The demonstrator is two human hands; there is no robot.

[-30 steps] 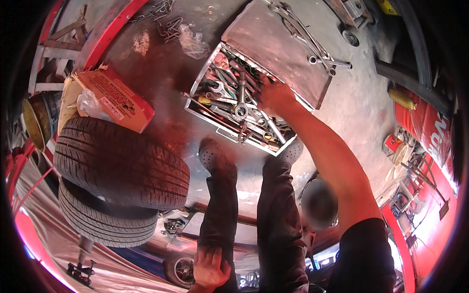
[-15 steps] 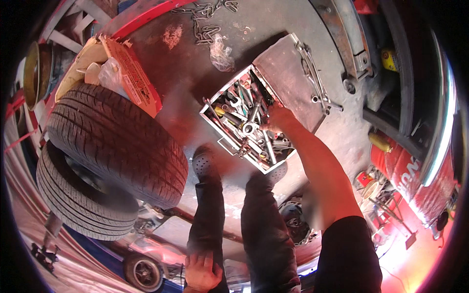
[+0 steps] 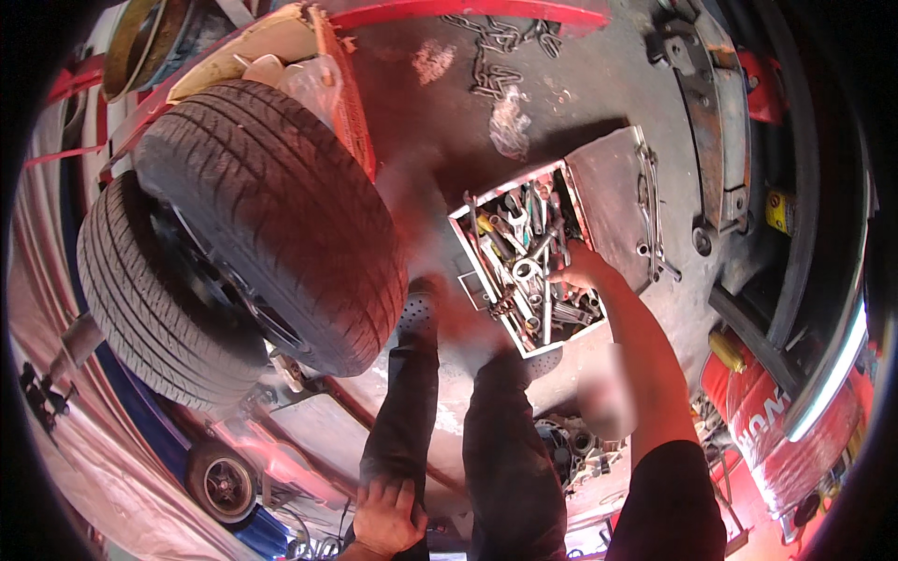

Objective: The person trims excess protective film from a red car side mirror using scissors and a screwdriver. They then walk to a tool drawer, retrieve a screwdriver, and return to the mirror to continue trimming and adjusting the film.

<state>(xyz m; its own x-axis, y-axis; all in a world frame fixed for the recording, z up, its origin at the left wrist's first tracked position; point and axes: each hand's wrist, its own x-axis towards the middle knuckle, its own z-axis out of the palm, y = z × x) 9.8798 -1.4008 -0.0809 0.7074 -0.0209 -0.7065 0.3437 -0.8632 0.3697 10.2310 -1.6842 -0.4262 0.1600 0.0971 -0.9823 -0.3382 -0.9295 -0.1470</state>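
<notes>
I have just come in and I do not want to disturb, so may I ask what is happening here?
A person has the right hand in an open metal toolbox, among wrenches and other hand tools; whether the fingers grip one is hard to tell. The left hand rests on the left trouser leg. Long wrenches lie along the far edge of the opened lid, and two tyres are at the left.
</notes>
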